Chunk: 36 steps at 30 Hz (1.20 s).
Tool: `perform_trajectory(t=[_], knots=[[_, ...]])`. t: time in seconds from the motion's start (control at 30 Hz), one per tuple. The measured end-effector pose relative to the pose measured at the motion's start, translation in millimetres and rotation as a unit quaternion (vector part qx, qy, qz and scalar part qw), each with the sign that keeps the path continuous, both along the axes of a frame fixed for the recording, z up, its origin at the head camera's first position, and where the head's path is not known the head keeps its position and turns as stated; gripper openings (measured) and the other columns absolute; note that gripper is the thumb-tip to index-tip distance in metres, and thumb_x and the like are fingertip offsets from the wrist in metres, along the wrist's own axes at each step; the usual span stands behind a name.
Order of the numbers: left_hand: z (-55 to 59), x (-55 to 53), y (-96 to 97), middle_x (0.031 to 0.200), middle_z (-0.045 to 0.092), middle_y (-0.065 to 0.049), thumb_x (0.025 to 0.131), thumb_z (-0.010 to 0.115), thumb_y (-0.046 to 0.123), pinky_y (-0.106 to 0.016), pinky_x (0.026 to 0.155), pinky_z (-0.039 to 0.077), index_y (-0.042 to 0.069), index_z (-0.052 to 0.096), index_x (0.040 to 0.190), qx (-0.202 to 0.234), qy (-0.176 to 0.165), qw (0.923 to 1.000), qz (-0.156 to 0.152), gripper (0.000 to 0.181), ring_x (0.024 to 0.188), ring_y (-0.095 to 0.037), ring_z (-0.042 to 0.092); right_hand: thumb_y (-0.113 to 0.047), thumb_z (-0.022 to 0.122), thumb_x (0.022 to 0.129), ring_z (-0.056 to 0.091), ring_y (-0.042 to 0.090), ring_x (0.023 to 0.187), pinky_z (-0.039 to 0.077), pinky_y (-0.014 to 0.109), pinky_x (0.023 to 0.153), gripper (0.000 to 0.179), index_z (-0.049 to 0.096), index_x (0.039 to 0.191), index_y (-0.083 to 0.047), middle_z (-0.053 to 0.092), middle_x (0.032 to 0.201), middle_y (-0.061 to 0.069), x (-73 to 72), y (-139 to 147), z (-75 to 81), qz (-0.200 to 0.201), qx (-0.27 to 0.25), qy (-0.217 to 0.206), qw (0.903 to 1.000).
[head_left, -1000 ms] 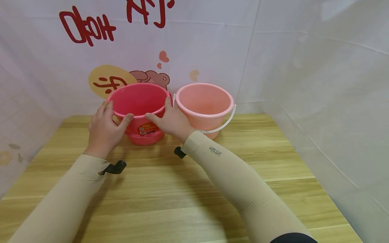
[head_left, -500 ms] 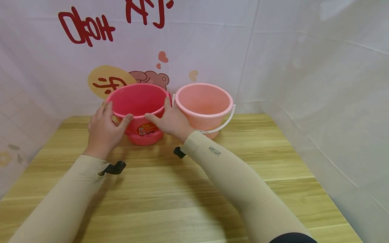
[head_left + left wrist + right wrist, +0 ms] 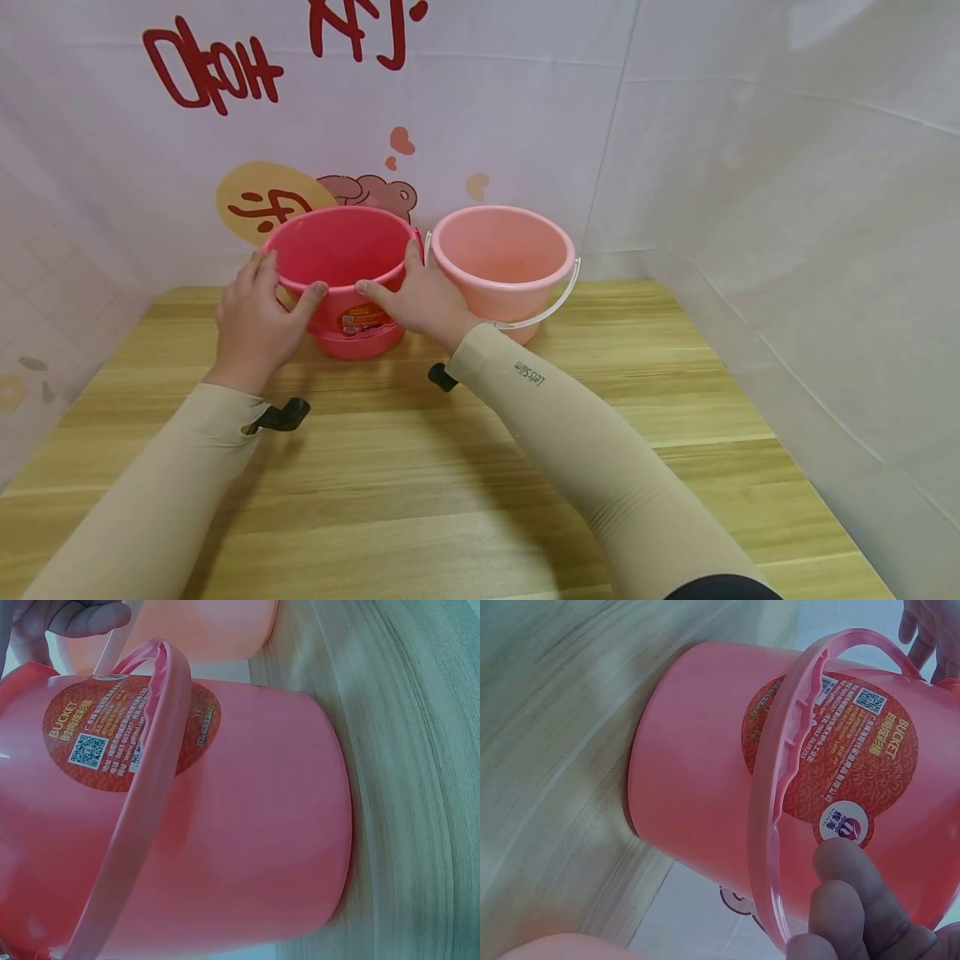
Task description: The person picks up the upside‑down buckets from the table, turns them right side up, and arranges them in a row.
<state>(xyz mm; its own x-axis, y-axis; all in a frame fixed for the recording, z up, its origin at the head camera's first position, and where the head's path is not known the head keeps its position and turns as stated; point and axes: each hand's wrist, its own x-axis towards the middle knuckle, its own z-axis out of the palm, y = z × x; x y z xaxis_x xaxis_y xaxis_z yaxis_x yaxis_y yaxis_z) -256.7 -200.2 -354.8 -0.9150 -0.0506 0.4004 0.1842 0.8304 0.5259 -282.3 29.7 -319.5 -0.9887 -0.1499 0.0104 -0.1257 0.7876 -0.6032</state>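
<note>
A deep pink bucket [image 3: 360, 346] stands upright at the back of the table. My left hand [image 3: 255, 325] holds its rim on the left, thumb at the front edge. On the other side my right hand [image 3: 431, 304] grips the rim, its thumb also in front. The bucket's pink handle [image 3: 146, 795] hangs down across the front, over a round red label [image 3: 877, 750] printed "BUCKET". Curled fingertips [image 3: 840, 862] of the right hand lie against the bucket's outer wall in the right wrist view.
A pale pink bucket [image 3: 510, 296] stands close on the right, its white handle [image 3: 551, 312] hanging down in front. Behind both is a white cloth [image 3: 517, 125] with red lettering; more cloth borders the sides of the wooden table [image 3: 420, 500].
</note>
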Motion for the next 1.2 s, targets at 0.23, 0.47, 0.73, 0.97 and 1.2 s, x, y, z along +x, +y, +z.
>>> perform_trajectory(t=[0.23,0.47,0.73,0.97,1.2], knots=[[-0.4,0.1,0.3,0.175,0.02,-0.02,0.099,0.051,0.07,-0.083,0.115,0.021,0.009,0.023,0.168,-0.002,0.002,1.0,-0.001,0.096,0.153,-0.053,0.028,-0.075,0.064,0.089,0.032,0.027,0.156,0.057,0.047,0.106,0.115,0.007,0.171,-0.02,0.008,0.179,0.003,0.4,0,0.8,-0.001,0.003,-0.006,1.0],[0.3,0.0,0.7,0.175,0.019,-0.02,0.099,0.049,0.071,-0.083,0.115,0.02,0.008,0.023,0.168,0.001,0.003,1.0,-0.004,0.097,0.154,-0.054,0.026,-0.075,0.064,0.09,0.029,0.027,0.157,0.057,0.046,0.106,0.114,0.007,0.171,-0.02,0.005,0.18,0.003,0.9,1,1.4,0.0,0.002,-0.004,1.0],[3.4,-2.0,-0.3,0.176,0.015,-0.021,0.1,0.049,0.069,-0.084,0.113,0.017,0.007,0.019,0.169,0.0,-0.013,0.9998,-0.013,0.098,0.155,-0.055,0.023,-0.074,0.065,0.09,0.039,0.025,0.152,0.056,0.045,0.108,0.115,0.004,0.171,-0.019,0.007,0.179,0.003,1.0,0,1.9,0.005,-0.018,-0.009,0.9998],[10.0,0.2,1.7,0.176,0.004,-0.025,0.102,0.05,0.065,-0.083,0.118,0.009,0.002,0.012,0.168,-0.004,-0.051,0.9984,-0.025,0.099,0.158,-0.054,0.012,-0.072,0.064,0.092,0.056,0.022,0.134,0.06,0.041,0.1,0.114,0.002,0.171,-0.019,0.03,0.172,0.003,2.9,-2,2.8,0.008,-0.012,-0.015,0.9998],[16.7,4.8,5.6,0.176,0.004,-0.026,0.103,0.048,0.064,-0.083,0.118,0.007,-0.001,0.013,0.167,-0.019,-0.052,0.9977,-0.039,0.098,0.16,-0.052,0.006,-0.072,0.061,0.094,0.066,0.017,0.112,0.062,0.036,0.095,0.113,-0.001,0.171,-0.019,0.047,0.162,0.001,11.7,-2,8.2,0.011,-0.006,-0.024,0.9996]])
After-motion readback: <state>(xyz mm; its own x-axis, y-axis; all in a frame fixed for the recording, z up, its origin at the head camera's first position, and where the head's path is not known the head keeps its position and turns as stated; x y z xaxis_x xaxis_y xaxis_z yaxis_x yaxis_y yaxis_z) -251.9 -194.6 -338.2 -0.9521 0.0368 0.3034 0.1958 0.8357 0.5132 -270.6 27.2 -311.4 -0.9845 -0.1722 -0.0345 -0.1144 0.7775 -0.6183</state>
